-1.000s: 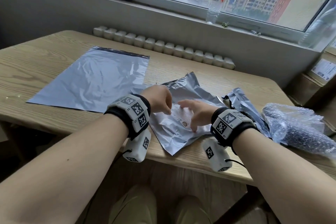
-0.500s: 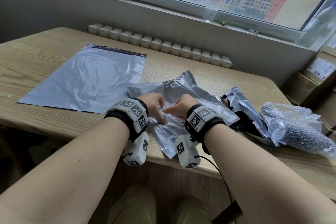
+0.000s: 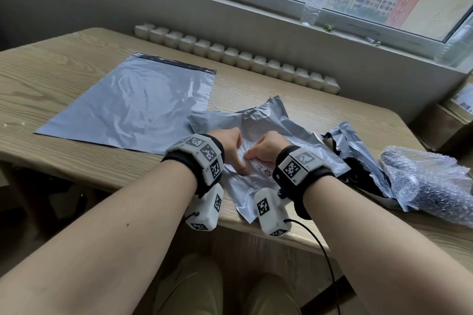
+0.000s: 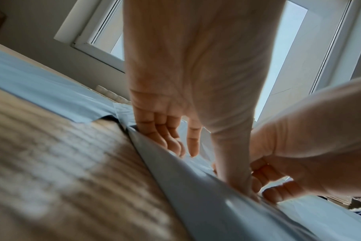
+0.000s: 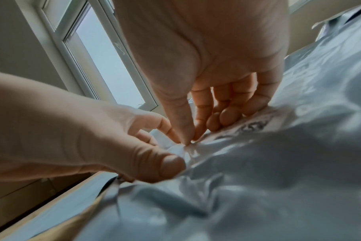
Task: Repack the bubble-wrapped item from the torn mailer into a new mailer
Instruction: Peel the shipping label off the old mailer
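We press our left hand (image 3: pixel 231 147) thumb-down on the crumpled mailer (image 3: pixel 266 123), fingers relaxed, while our right hand (image 3: pixel 265 148), just beside it, pinches the label (image 3: pixel 263 169) corner. The bubble-wrapped item (image 3: pixel 430 184) lies well right of our right wrist.

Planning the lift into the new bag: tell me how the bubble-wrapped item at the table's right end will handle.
The bubble-wrapped item is probably light for its bulk, since much of it is loose wrap. The wrap looks soft and glossy, so a grip may sink in and slip. Its long, rounded shape might roll on the table if pushed.
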